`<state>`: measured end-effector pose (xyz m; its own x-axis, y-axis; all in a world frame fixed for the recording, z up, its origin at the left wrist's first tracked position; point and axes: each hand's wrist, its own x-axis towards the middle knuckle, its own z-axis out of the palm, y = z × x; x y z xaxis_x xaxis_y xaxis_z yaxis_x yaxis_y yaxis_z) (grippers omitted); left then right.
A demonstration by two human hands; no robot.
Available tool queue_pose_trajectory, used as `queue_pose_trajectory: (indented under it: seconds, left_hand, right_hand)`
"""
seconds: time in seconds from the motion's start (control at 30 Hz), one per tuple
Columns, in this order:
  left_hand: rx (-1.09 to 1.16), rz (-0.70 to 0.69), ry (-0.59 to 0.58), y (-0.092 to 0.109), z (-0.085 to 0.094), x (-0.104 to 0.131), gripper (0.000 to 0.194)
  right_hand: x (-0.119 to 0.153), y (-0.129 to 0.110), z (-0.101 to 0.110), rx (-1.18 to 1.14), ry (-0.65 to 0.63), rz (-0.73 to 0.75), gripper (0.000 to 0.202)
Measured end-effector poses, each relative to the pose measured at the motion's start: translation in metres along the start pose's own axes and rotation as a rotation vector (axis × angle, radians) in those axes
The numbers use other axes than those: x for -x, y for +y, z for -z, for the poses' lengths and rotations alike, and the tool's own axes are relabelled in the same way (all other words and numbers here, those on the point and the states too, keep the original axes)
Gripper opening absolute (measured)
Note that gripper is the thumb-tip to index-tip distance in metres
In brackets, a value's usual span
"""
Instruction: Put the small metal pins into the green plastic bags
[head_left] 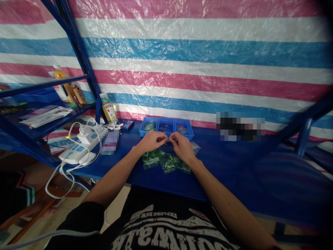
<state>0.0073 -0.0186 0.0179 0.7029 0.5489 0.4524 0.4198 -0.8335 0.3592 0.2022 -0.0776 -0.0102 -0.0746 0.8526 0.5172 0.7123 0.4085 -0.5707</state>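
My left hand (155, 141) and my right hand (181, 146) meet over the middle of the blue table (221, 166), fingertips pinched close together. Between them is a small thin item, too tiny to make out. Just behind the hands stands a blue tray (191, 133) with three compartments: greenish packets at left, small metallic pieces in the middle, clear bags at right. Nearer to me lie clear bags with green pieces (169, 162). A clear plastic bag (195, 147) rests beside my right hand.
At left are a power strip (73, 152) with white cables, a bottle (108, 109), a small dark box (127, 125) and a blue metal shelf (83, 110). A striped sheet (182, 81) hangs behind. At the far left, part of another person (15, 189) shows.
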Motion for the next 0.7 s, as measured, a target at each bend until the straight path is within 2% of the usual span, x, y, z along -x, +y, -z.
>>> queue_pose_trajectory:
  seconds: [0.33, 0.57, 0.63, 0.7]
  left_hand:
    - [0.019, -0.001, 0.009, -0.0004, -0.0003, -0.0007, 0.022]
    - [0.010, 0.030, 0.022, 0.0027, 0.0026, 0.0004, 0.024]
    - [-0.022, 0.061, 0.064, 0.0002, 0.0003, -0.0004, 0.023]
    - [-0.065, 0.136, 0.154, -0.0041, -0.0039, -0.0036, 0.024]
  right_hand:
    - [-0.0014, 0.0040, -0.0007, 0.093, 0.006, -0.047, 0.020]
    - [-0.0010, 0.0038, 0.0001, 0.076, 0.034, -0.090, 0.026]
    - [-0.0010, 0.0029, 0.0008, 0.050, 0.042, -0.096, 0.024]
    - [-0.0011, 0.0024, 0.0015, 0.023, 0.059, -0.105, 0.021]
